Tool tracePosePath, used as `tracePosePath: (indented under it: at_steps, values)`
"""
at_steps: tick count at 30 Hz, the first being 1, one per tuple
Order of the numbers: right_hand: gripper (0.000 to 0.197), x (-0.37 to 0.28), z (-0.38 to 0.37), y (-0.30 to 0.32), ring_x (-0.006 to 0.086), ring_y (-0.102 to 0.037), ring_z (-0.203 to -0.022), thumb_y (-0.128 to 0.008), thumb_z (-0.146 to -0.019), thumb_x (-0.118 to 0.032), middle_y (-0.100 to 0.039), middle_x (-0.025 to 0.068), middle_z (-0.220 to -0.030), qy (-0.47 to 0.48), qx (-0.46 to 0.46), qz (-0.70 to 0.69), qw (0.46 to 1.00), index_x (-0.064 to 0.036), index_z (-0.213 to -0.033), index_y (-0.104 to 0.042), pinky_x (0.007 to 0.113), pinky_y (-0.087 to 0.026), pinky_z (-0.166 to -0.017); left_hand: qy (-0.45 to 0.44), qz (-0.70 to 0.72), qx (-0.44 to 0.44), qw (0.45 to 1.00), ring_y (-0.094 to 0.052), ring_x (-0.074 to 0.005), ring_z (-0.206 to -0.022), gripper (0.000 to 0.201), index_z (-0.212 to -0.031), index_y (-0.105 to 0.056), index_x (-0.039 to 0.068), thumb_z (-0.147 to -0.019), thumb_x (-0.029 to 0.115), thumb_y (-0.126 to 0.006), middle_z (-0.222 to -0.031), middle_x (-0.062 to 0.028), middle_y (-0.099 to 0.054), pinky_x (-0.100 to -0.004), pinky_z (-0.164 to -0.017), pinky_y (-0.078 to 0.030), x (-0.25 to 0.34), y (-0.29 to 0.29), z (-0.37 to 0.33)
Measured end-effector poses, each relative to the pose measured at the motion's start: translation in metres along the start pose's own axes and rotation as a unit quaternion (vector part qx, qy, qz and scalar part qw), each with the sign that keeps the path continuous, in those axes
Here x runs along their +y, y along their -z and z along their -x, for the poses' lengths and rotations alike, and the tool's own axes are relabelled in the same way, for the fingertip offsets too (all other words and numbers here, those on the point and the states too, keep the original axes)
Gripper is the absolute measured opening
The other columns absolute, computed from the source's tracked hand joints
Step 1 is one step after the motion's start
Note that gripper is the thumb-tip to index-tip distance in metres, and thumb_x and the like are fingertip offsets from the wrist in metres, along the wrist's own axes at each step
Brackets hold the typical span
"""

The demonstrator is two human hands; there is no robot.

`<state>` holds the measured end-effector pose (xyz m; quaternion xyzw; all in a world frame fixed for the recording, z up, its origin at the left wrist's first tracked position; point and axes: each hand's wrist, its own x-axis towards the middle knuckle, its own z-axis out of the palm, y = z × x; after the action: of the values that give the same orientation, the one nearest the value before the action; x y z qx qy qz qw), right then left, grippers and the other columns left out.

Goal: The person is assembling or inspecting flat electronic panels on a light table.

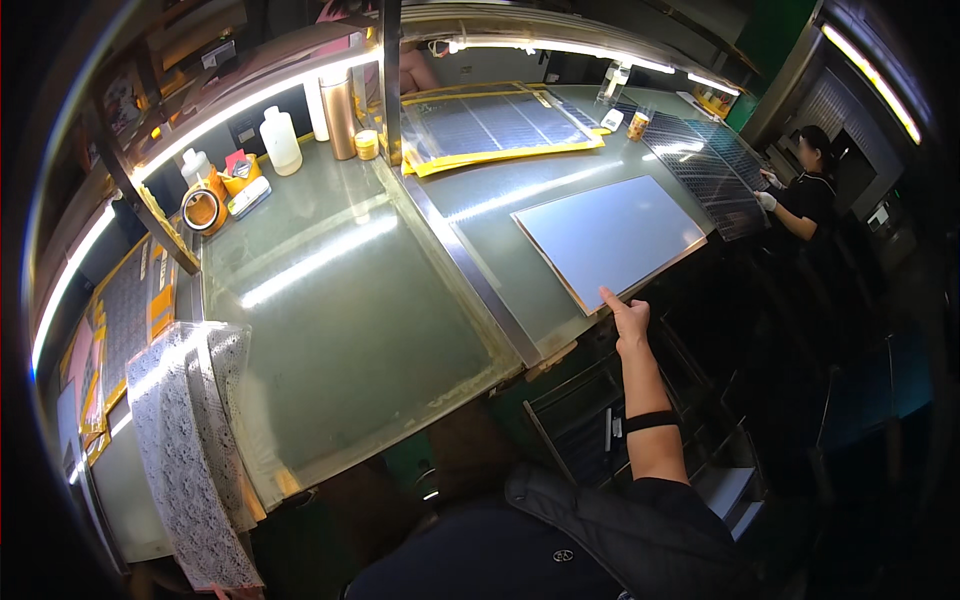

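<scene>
At the front of the grey-green, glossy tabletop: our bare right hand, thumb uppermost, clamped on the near edge of one pale blue, flat rectangular panel; left hand, we cannot tell. Handling: we should grip edges only, keeping it level. Appearance: smooth, sheeny, thin brownish rim.

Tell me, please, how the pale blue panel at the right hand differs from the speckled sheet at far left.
The pale blue panel is plain; the speckled sheet is mottled grey. The pale blue panel looks flat and broad; the speckled sheet looks limp and narrow, trailing past the bench's near edge. Both look thin.
</scene>
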<state>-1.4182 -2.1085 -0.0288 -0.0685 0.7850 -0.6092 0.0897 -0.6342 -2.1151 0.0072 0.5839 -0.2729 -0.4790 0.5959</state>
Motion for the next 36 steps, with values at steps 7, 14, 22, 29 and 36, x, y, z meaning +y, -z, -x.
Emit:
tracePosePath:
  at_steps: [7,14,22,29,36]
  values:
    - [0.035,-0.005,-0.011,0.017,0.0138,-0.053,-0.071,-0.073,-0.067,-0.014,-0.056,0.0054,-0.082,-0.016,0.008,0.039,0.999,0.0017,-0.091,-0.052,0.028,-0.043,-0.065,-0.138,-0.395,0.016,0.908,-0.054,-0.0254,-0.068,0.038,-0.119,-0.047,-0.003,-0.082,0.003,-0.038,-0.083,-0.0175,-0.060,-0.0348,-0.064,-0.045,-0.027,0.046,-0.022]
    - [0.062,-0.050,0.048,0.000,0.0338,-0.035,-0.119,-0.062,-0.073,-0.045,-0.042,0.0213,-0.123,0.449,-0.021,0.386,0.805,0.0015,-0.112,-0.051,0.044,-0.024,-0.101,-0.178,-0.324,-0.020,0.929,-0.049,-0.0178,-0.059,0.035,-0.113,-0.053,-0.004,-0.081,0.010,-0.053,-0.073,-0.0103,-0.057,-0.0290,-0.058,-0.043,-0.042,0.060,-0.038]
    - [0.070,-0.039,0.072,0.020,0.0333,-0.031,-0.124,-0.061,-0.069,-0.054,-0.039,0.0206,-0.128,0.396,-0.218,0.395,0.800,-0.0004,-0.113,-0.053,0.041,-0.021,-0.104,-0.001,-0.155,0.040,0.987,-0.054,-0.0217,-0.085,0.037,-0.103,-0.054,-0.012,-0.088,0.021,-0.048,-0.095,-0.0155,-0.058,-0.0295,-0.074,-0.044,-0.012,0.072,-0.064]
    - [0.032,-0.025,0.091,0.030,0.0347,-0.048,-0.110,-0.065,-0.076,-0.022,-0.057,0.0189,-0.107,0.504,-0.156,0.311,0.790,-0.0033,-0.101,-0.061,0.039,-0.037,-0.095,-0.137,-0.313,0.032,0.939,-0.054,-0.0238,-0.087,0.034,-0.106,-0.052,-0.011,-0.088,0.017,-0.047,-0.098,-0.0161,-0.058,-0.0289,-0.078,-0.044,-0.028,0.070,-0.049]
    - [0.021,-0.016,0.055,0.029,0.0315,-0.054,-0.102,-0.054,-0.082,-0.012,-0.059,0.0193,-0.102,0.568,-0.107,0.372,0.727,-0.0007,-0.099,-0.058,0.040,-0.042,-0.090,0.121,0.093,0.098,0.983,-0.055,-0.0197,-0.074,0.030,-0.093,-0.057,-0.009,-0.087,0.020,-0.051,-0.083,-0.0123,-0.059,-0.0266,-0.070,-0.045,-0.011,0.042,-0.038]
